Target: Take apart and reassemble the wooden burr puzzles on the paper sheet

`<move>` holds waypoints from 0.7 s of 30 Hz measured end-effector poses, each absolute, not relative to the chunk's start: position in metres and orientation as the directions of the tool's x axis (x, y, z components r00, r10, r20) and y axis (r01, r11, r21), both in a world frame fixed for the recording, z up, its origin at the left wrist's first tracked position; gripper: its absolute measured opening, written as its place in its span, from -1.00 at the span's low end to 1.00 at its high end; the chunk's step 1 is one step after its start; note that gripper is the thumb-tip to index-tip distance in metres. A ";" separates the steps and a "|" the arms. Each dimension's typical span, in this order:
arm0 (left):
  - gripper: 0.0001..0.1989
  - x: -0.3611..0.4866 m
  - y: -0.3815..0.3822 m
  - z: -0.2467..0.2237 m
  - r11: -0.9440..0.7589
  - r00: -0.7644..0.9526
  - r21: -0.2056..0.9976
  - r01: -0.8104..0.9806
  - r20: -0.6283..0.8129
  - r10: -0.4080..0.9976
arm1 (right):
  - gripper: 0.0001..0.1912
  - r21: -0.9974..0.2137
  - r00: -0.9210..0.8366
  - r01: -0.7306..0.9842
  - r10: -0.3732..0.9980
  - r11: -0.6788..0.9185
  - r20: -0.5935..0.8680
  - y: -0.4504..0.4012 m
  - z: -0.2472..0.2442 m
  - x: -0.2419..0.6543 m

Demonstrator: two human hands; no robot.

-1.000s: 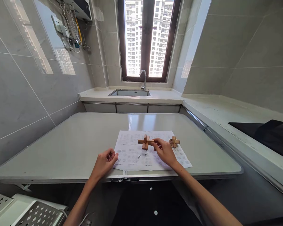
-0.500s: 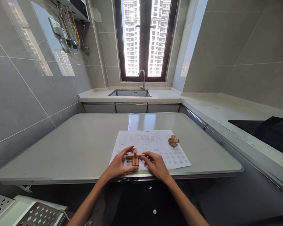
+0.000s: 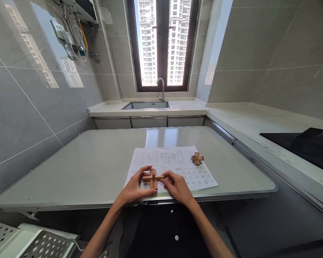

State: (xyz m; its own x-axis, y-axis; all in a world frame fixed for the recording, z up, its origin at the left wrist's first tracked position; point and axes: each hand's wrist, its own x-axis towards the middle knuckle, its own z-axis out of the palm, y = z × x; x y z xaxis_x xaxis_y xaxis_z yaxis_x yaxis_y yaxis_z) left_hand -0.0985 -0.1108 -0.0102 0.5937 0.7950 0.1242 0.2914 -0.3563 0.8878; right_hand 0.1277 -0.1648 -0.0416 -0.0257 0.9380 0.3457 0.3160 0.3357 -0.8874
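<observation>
Between my hands is a wooden burr puzzle [image 3: 153, 179] made of interlocking sticks, held over the front edge of a printed sheet [image 3: 161, 156]. My left hand [image 3: 136, 186] curls around its left side, thumb at the near end and fingers at the far end. With thumb and fingers, my right hand [image 3: 177, 186] pinches the right end of the stick running crosswise through the puzzle. A second wooden burr puzzle [image 3: 197, 158], cross-shaped, rests on the sheet's right edge.
The sheet lies on a pale table [image 3: 70, 165] whose front edge is close to my body. Behind it are a counter with a sink [image 3: 146, 105] and a faucet [image 3: 161, 87]. A black panel [image 3: 298, 145] lies on the right counter. A perforated white object [image 3: 47, 243] stands low at left.
The view has shifted slightly. Both hands keep their hold on the puzzle, which appears turned or tilted a little. The second puzzle stays on the sheet.
</observation>
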 end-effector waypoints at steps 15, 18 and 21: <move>-0.13 -0.098 -0.112 -0.007 -0.349 0.581 0.898 0.267 0.139 0.802 | -0.82 -0.887 0.018 0.311 0.931 0.342 0.365 -0.166 -0.042 0.126; -0.14 -0.097 -0.111 -0.006 -0.343 0.589 0.902 0.262 0.132 0.797 | -0.81 -0.887 0.014 0.307 0.930 0.345 0.367 -0.166 -0.041 0.126; -0.12 -0.097 -0.110 -0.006 -0.338 0.593 0.905 0.259 0.128 0.795 | -0.80 -0.880 0.022 0.319 0.926 0.352 0.378 -0.166 -0.040 0.126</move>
